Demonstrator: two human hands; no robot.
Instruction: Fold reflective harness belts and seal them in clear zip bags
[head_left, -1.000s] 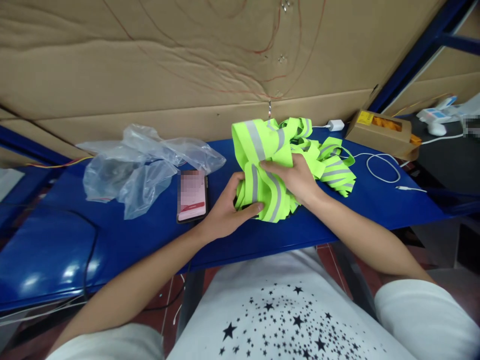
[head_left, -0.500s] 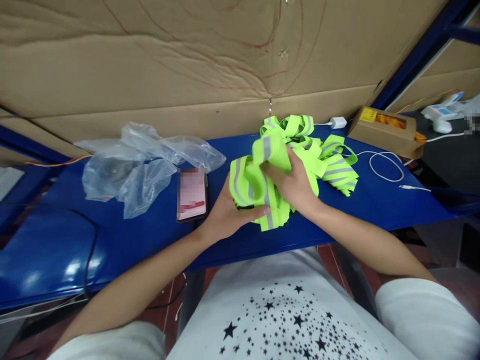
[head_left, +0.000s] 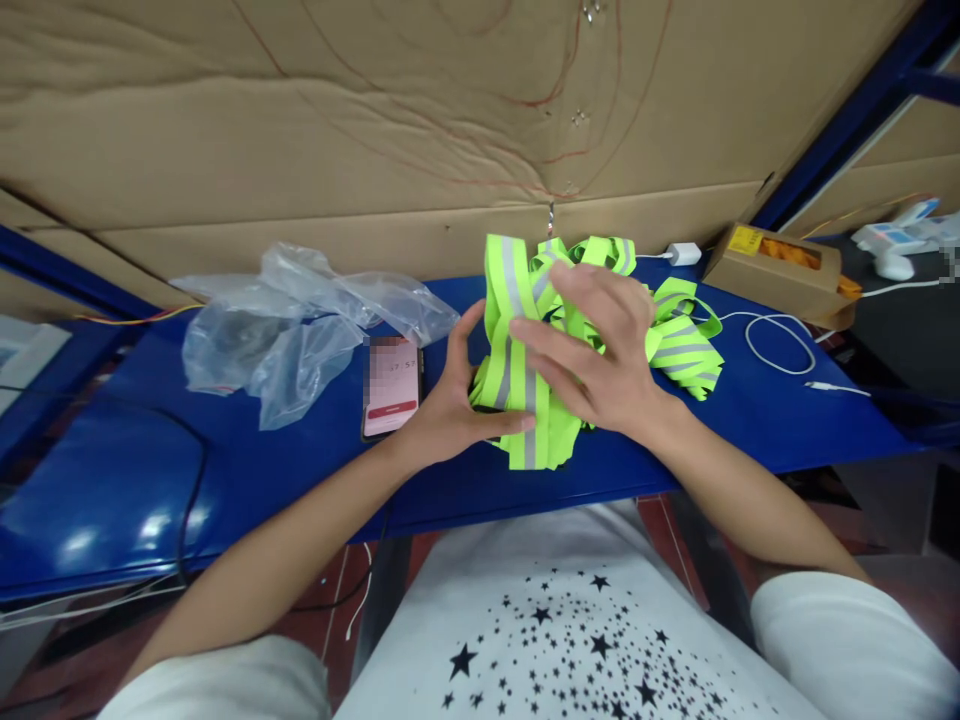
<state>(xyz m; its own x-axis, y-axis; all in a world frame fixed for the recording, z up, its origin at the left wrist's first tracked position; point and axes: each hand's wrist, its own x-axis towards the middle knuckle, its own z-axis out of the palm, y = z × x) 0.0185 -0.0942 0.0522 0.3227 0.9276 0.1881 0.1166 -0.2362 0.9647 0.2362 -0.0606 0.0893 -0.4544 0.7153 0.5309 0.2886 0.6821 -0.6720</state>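
Note:
A bunch of neon-yellow reflective straps [head_left: 525, 400] with grey stripes is held just above the table's near side. My left hand [head_left: 442, 410] grips it from the left, thumb across the front and some fingers hidden behind. One strap loop stands up tall from the bunch. Over its right side is my right hand [head_left: 615, 360], fingers apart and slightly blurred, with a fingertip at the upright loop; whether it touches is hard to tell. More of these straps lie in a loose pile [head_left: 682, 345] behind and to the right.
A phone [head_left: 392, 390] lies left of my left hand, with crumpled clear plastic bags [head_left: 300, 330] beyond it. To the right are a white cable [head_left: 780, 345], a white charger [head_left: 683, 254] and a cardboard box [head_left: 780, 270] on the blue table [head_left: 255, 480]. Cardboard [head_left: 300, 150] walls the back.
The loop that was folded over in my right hand now stands upright. My right hand's fingers have spread off it, while my left hand keeps its grip. The view has shifted slightly.

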